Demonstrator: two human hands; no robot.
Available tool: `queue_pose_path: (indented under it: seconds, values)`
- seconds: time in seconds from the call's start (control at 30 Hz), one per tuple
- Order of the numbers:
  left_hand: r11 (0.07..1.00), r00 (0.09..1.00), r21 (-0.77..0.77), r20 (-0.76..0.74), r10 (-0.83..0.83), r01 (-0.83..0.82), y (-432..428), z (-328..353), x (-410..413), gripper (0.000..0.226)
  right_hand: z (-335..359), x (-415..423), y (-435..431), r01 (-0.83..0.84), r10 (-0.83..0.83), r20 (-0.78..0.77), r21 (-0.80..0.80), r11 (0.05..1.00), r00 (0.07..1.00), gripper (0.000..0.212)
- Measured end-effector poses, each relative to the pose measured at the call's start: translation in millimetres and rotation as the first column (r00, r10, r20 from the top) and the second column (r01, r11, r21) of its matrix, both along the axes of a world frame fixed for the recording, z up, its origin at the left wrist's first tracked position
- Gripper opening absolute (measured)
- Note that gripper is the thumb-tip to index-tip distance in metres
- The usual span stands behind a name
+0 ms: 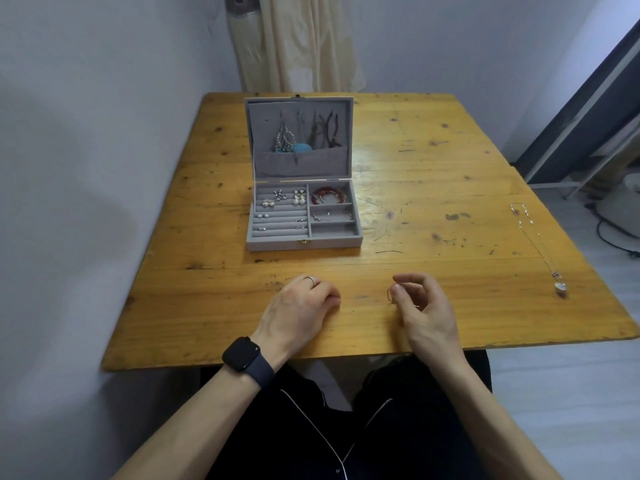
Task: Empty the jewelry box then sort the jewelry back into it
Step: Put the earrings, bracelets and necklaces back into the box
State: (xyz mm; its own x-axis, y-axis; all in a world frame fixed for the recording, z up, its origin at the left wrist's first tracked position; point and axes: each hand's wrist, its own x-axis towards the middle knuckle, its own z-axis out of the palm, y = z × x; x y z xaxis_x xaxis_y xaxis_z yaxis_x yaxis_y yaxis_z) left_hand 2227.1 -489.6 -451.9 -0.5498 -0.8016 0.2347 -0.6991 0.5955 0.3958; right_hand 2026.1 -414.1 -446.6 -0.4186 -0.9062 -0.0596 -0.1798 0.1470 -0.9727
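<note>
A grey jewelry box (pixel 304 242) stands open on the wooden table (pixel 433 188), lid upright. Necklaces and a blue pendant (pixel 302 147) hang in the lid pocket. Several earrings (pixel 281 198) sit in the left ring rolls. A red bead bracelet (pixel 328 196) fills the top right compartment and a thin silver bangle (pixel 333 214) the one below. My right hand (pixel 424 308) pinches a thin wire bangle (pixel 390 295) just above the table. My left hand (pixel 300 308) rests on the table with its fingers curled, a ring on one finger. A silver pendant necklace (pixel 540 244) lies stretched out near the right edge.
A white wall runs close along the table's left side. A cream curtain (pixel 304 43) hangs behind the far edge. At the right, a dark frame and cables lie on the floor beyond the table. A black watch (pixel 242 355) is on my left wrist.
</note>
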Motion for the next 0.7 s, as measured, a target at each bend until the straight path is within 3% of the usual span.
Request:
queue_pose_path:
  seconds: [0.13,0.2,0.47,0.7]
  values:
    - [0.995,1.0,0.104,-0.031,-0.004,0.008,-3,7,-10,0.016,9,-16,-5,0.021,-0.04,0.271,0.073,0.997,0.962,0.012]
    - [0.992,0.998,0.127,-0.06,-0.01,0.017,-6,10,-17,0.016,14,-26,-8,0.015,-0.059,0.32,0.139,0.99,0.946,0.012]
    - [0.965,0.968,0.247,-0.25,-0.023,0.087,-45,41,-74,0.014,34,-70,-28,0.065,-0.083,0.12,0.145,0.987,0.989,0.013]
    - [0.949,0.961,0.297,-0.276,-0.018,0.104,-106,60,-141,0.014,42,-121,-70,0.142,-0.142,-0.009,0.054,0.988,0.99,0.007]
